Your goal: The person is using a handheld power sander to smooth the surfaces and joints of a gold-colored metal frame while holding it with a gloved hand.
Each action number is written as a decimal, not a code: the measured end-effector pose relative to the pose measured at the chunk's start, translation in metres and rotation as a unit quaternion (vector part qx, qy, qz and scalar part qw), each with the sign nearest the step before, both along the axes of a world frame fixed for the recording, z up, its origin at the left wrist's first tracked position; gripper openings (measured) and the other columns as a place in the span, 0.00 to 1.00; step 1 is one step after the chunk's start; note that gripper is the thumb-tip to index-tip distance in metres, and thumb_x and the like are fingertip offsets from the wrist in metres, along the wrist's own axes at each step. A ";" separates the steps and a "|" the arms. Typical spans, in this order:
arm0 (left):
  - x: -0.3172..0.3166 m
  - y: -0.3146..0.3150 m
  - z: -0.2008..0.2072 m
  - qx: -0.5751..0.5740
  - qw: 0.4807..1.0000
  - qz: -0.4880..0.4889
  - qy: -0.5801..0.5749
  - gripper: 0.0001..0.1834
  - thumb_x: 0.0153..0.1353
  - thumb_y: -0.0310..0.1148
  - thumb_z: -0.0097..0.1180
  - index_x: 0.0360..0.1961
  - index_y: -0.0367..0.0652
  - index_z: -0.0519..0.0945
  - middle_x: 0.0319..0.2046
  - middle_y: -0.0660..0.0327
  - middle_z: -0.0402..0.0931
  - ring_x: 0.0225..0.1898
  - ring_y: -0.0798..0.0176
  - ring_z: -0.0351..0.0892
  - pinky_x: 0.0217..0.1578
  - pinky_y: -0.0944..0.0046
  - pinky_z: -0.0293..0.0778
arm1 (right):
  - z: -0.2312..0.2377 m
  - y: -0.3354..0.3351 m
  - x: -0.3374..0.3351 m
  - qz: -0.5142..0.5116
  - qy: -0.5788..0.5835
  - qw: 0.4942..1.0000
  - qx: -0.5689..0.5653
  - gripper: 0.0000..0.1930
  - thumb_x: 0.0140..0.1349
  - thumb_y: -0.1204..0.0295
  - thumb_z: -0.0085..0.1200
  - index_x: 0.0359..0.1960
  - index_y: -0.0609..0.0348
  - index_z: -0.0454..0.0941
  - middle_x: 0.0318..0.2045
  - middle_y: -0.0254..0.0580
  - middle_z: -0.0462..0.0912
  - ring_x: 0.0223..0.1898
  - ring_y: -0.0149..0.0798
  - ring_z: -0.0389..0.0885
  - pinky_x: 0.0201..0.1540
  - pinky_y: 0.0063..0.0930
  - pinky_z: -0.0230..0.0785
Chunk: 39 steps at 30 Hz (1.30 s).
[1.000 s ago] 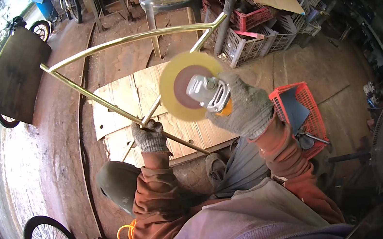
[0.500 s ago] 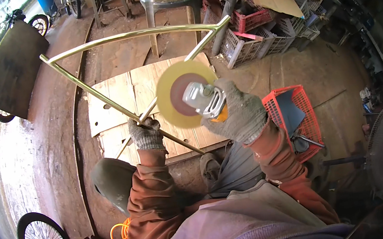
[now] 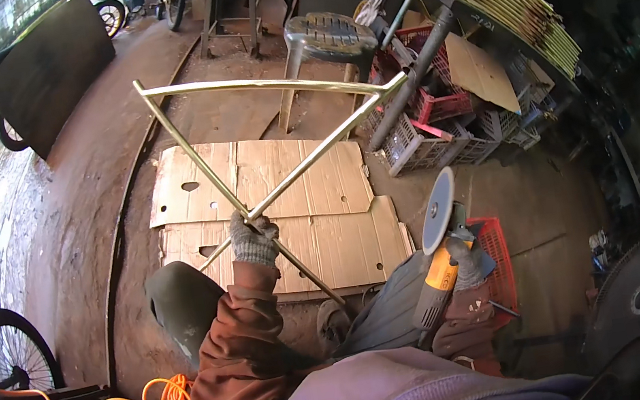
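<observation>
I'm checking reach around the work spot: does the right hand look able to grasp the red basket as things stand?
Probably not: the red basket looks close, but the right hand holds the angle grinder.

A hand could pass through the gap between the brass-coloured frame (image 3: 305, 164) and the grinder disc (image 3: 438, 210). Past the right hand (image 3: 466, 259), the red basket (image 3: 498, 244) blocked the way; beyond the frame stood the stool (image 3: 329, 35) and grey post (image 3: 425, 54).

Glossy, smooth metal frame (image 3: 319, 155), matt paper cardboard sheets (image 3: 318, 245), rough knitted cloth gloves (image 3: 253, 247)
</observation>
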<state>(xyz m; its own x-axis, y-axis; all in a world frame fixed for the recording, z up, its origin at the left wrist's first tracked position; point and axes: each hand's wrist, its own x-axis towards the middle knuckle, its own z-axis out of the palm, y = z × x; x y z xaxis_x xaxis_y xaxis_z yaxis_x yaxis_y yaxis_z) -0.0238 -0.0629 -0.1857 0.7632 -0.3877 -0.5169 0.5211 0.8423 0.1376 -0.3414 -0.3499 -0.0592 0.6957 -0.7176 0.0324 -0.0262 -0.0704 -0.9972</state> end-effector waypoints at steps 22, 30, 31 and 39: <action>-0.003 0.005 0.009 -0.037 0.988 -0.152 -0.007 0.17 0.71 0.47 0.52 0.40 0.45 0.82 0.14 0.68 0.73 0.13 0.67 0.74 0.11 0.64 0.61 | -0.080 -0.021 -0.020 0.079 -0.337 0.802 0.486 0.31 0.58 0.46 0.65 0.56 0.53 0.75 0.35 0.40 0.77 0.31 0.40 0.76 0.35 0.40 0.72; -0.007 -0.003 0.010 -0.002 0.986 -0.164 0.004 0.17 0.72 0.47 0.53 0.29 0.50 0.76 0.12 0.67 0.71 0.11 0.68 0.71 0.09 0.66 0.60 | -0.069 -0.011 -0.030 0.119 -0.349 0.805 0.466 0.30 0.58 0.55 0.69 0.57 0.56 0.75 0.40 0.41 0.80 0.37 0.39 0.80 0.40 0.39 0.76; -0.006 -0.003 0.010 0.001 0.986 -0.166 0.002 0.17 0.72 0.47 0.53 0.28 0.50 0.76 0.11 0.66 0.71 0.10 0.68 0.71 0.08 0.66 0.59 | -0.070 -0.011 -0.031 0.111 -0.345 0.809 0.462 0.30 0.58 0.55 0.69 0.57 0.56 0.75 0.40 0.41 0.80 0.37 0.39 0.80 0.41 0.39 0.76; -0.004 -0.004 0.002 0.012 0.987 -0.159 0.006 0.18 0.72 0.48 0.52 0.27 0.51 0.76 0.12 0.67 0.73 0.11 0.68 0.72 0.07 0.67 0.59 | -0.070 -0.008 -0.043 0.068 -0.321 0.838 0.436 0.30 0.57 0.58 0.71 0.57 0.56 0.74 0.43 0.42 0.81 0.40 0.39 0.81 0.43 0.38 0.77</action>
<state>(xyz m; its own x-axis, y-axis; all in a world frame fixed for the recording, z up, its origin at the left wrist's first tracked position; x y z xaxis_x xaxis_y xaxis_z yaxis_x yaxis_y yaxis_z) -0.0275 -0.0671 -0.1838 0.5989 -0.5940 -0.5372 0.7602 0.6326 0.1481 -0.3848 -0.3583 -0.1294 0.8125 -0.5793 -0.0646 0.4849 0.7333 -0.4766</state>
